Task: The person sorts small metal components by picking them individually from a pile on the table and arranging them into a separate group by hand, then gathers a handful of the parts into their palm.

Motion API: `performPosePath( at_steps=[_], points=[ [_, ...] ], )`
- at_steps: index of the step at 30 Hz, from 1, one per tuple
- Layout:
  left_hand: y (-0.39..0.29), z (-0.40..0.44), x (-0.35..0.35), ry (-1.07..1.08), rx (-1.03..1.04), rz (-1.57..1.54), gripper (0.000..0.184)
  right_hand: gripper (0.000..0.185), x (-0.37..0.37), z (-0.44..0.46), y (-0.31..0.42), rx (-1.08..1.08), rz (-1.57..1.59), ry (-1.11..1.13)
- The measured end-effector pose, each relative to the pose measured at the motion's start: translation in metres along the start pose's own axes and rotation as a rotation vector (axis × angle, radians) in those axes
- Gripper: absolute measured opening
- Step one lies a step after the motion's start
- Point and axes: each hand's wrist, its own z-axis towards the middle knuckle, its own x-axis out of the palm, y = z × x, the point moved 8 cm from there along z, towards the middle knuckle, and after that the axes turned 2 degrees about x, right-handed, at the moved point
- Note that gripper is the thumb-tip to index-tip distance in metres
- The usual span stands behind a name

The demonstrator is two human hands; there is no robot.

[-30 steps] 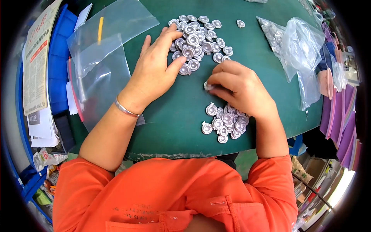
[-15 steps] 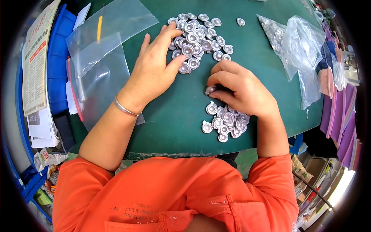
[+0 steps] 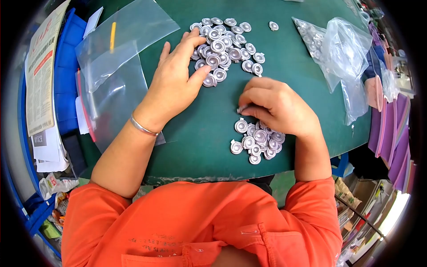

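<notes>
Head; right hand (image 3: 278, 105) pinches metallic piece (image 3: 240, 109); left hand (image 3: 176, 79) touches ridged round discs (image 3: 218, 46)

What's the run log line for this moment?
left hand: at larger silvery-disc pile | right hand: pinching silvery disc near smaller silvery-disc pile

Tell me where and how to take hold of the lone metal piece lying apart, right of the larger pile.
Pinch the lone metal piece across opposite edges of its round rim, probably from above and the near side. It lies low on the green table with nothing touching it, so its edge looks reachable all round.
</notes>
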Motion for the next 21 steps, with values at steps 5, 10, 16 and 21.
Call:
performPosePath(
  at_steps=[5,10,16,21],
  points=[
    [0.000,0.000,0.000,0.002,-0.012,-0.001,0.044,0.011,0.004,-0.010,0.007,-0.016,0.390,0.269],
    [0.001,0.000,0.001,0.007,-0.005,0.001,0.044,0.017,-0.029,-0.002,-0.025,0.183,-0.155,-0.336],
    [-0.002,0.000,0.001,0.020,0.019,0.016,0.045,0.018,-0.033,-0.005,-0.027,0.233,-0.114,-0.334],
    [0.000,0.000,0.000,0.007,-0.002,0.000,0.045,0.011,-0.039,-0.009,-0.023,0.120,-0.054,-0.264]
  ],
)
